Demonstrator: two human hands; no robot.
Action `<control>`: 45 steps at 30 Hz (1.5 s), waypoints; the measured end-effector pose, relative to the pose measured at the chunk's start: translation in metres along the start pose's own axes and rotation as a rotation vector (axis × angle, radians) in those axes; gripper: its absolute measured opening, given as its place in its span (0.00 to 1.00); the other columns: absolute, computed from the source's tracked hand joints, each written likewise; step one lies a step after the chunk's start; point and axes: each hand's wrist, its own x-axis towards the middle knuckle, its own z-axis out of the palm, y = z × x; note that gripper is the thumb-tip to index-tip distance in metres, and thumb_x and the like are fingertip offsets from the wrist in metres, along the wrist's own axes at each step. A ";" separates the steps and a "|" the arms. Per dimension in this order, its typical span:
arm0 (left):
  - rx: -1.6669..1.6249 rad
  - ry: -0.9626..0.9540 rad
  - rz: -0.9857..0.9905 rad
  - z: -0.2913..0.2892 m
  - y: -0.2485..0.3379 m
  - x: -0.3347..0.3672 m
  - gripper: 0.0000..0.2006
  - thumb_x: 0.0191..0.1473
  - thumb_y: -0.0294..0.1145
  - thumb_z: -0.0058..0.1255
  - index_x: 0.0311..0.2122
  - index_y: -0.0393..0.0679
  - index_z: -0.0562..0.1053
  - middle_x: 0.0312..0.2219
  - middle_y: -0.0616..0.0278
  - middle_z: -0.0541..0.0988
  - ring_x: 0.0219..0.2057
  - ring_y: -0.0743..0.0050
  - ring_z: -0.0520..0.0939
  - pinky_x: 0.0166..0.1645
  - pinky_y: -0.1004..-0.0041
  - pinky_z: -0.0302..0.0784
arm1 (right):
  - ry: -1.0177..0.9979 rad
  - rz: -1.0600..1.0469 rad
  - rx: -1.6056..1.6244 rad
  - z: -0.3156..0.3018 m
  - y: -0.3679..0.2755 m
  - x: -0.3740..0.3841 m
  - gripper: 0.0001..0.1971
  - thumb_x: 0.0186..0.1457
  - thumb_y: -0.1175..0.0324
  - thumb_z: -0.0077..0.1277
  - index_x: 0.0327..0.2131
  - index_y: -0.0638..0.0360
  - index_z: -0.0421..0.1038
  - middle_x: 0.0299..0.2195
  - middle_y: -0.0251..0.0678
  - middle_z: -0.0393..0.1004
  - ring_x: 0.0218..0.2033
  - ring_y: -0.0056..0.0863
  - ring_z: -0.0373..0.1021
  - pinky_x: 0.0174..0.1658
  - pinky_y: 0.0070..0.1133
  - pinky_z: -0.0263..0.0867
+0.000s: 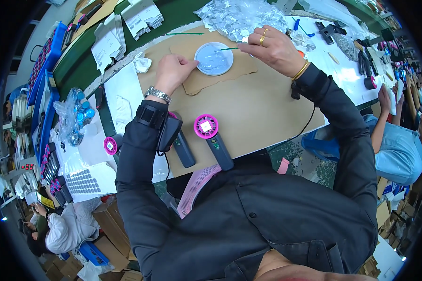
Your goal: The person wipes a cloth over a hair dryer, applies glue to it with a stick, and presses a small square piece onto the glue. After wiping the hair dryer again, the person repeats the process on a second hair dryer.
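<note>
A shallow round white dish with a glossy, clear paste smeared in it lies on a torn cardboard piece. My left hand is closed at the dish's left rim, thumb and forefinger pinching its edge. In my right hand a thin green stick is pinched, its tip over the dish's right side. Closer to my body lie two dark-handled devices with pink ring heads, like small handheld fans. One fan shows a white square at its centre; the other fan is partly hidden by my left wrist.
Another green stick lies beyond the cardboard. Clear plastic packets are heaped at the back. White folded cartons stand back left, near a blue rack. Tools lie at right, where a co-worker in blue sits.
</note>
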 end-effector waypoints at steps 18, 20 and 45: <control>-0.077 0.041 -0.027 0.008 0.001 0.002 0.14 0.48 0.42 0.68 0.24 0.39 0.84 0.21 0.52 0.85 0.26 0.56 0.86 0.36 0.61 0.81 | -0.183 -0.186 -0.164 -0.006 0.010 -0.008 0.22 0.55 0.75 0.55 0.55 0.62 0.76 0.38 0.33 0.70 0.46 0.29 0.70 0.50 0.27 0.68; -0.088 0.056 -0.022 0.010 0.001 0.002 0.14 0.47 0.42 0.67 0.24 0.39 0.84 0.21 0.51 0.84 0.25 0.56 0.86 0.36 0.61 0.81 | -0.179 -0.191 -0.151 -0.007 0.008 -0.008 0.22 0.54 0.75 0.55 0.55 0.62 0.76 0.38 0.33 0.69 0.46 0.29 0.70 0.50 0.27 0.68; -0.110 0.083 0.008 0.009 -0.012 0.000 0.18 0.54 0.44 0.65 0.24 0.37 0.83 0.19 0.49 0.83 0.24 0.52 0.85 0.32 0.59 0.79 | 0.078 0.861 0.556 -0.013 -0.041 -0.003 0.09 0.61 0.68 0.63 0.40 0.63 0.85 0.28 0.29 0.75 0.28 0.19 0.69 0.34 0.22 0.67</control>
